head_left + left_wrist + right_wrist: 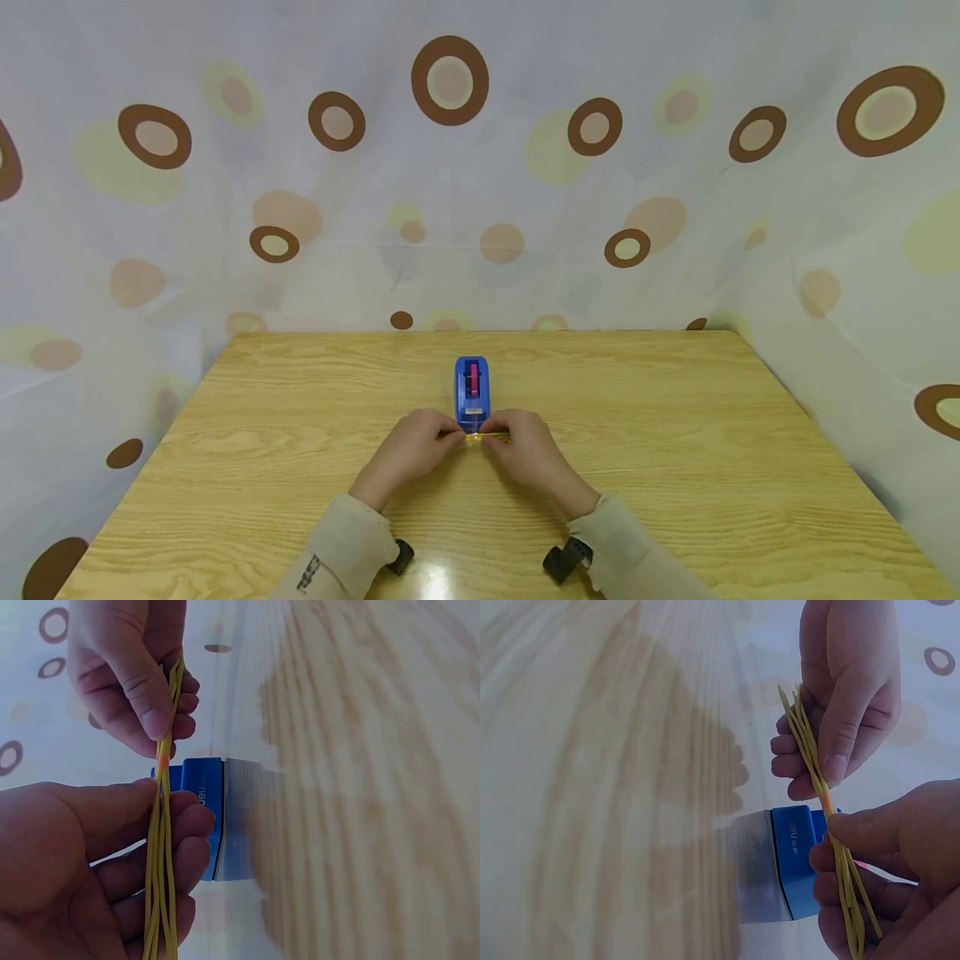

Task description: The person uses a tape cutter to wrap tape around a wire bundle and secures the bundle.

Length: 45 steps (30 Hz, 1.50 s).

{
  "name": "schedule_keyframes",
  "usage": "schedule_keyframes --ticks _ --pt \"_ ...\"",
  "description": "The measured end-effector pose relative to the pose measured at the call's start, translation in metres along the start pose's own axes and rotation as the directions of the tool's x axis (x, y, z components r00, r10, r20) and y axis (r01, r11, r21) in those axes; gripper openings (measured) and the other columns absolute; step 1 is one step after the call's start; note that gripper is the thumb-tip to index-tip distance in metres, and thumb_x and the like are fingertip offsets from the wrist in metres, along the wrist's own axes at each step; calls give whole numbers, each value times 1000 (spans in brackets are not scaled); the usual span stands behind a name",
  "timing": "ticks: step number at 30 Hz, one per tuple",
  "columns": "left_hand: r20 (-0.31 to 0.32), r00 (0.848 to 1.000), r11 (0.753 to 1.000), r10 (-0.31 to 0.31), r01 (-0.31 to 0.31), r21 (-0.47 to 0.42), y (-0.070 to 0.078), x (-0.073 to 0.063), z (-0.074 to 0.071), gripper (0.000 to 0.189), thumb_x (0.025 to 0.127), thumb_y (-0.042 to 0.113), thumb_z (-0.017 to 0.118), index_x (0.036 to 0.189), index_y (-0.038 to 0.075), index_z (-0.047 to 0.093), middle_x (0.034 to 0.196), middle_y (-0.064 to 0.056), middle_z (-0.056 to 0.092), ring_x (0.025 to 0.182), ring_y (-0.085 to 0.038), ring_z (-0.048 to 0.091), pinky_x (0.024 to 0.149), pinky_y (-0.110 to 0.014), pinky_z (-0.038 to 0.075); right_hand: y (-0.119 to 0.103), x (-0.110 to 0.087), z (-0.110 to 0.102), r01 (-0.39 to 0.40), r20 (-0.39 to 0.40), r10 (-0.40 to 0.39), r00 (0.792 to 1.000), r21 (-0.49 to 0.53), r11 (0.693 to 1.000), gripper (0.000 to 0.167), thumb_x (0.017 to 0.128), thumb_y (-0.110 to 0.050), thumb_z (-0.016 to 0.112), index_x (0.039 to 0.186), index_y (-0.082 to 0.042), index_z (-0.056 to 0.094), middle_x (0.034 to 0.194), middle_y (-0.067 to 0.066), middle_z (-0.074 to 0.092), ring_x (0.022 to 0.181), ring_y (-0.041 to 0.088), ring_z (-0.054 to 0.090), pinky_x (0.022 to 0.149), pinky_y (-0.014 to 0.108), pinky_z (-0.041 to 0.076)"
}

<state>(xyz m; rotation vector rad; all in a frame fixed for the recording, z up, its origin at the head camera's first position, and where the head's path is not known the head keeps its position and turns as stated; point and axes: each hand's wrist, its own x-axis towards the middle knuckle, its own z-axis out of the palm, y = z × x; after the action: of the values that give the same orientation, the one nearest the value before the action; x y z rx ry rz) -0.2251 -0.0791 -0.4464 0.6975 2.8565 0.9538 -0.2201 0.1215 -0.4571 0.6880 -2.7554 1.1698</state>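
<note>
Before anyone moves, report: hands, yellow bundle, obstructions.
Left hand and right hand pinching the yellow bundle. Orange patch between the hands. Blue tape dispenser just beyond; nothing visibly blocking.

"deli" (794,825) — on the blue tape dispenser (793,864); smaller characters (794,844) beside it — unclear.

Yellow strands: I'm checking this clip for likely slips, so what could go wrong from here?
The yellow strands could slip or spread if the left hand or right hand eases its pinch, since their loose ends splay apart. Also, the blue tape dispenser stands close to both hands, so a small forward move might knock it.
</note>
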Motion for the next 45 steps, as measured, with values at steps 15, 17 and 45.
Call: schedule_keyframes --ticks 15,17,45 --pt "-22 1000 1000 -21 21 -2 0 0 -1 11 94 17 69 92 12 78 89 4 72 78 -9 62 74 -33 52 -3 -1 1 -12 -19 13 1000 21 1000 11 87 4 70 94 -4 73 94 4 71 94 23 66 84 43 53" --pt "-26 1000 1000 -14 14 0 0 0 0 10 93 17 70 91 11 79 88 4 72 78 -9 62 74 -32 53 -2 -1 2 -13 -22 14 1000 23 1000 12 86 5 71 94 -3 73 94 5 71 94 24 66 84 43 53" --pt "-67 997 1000 26 -26 -5 -4 8 2 6 88 14 75 91 11 80 89 3 74 84 -14 68 74 -32 55 5 5 -5 3 16 -3 1000 14 1000 11 92 -2 67 89 -5 77 88 0 72 85 15 66 77 37 54"
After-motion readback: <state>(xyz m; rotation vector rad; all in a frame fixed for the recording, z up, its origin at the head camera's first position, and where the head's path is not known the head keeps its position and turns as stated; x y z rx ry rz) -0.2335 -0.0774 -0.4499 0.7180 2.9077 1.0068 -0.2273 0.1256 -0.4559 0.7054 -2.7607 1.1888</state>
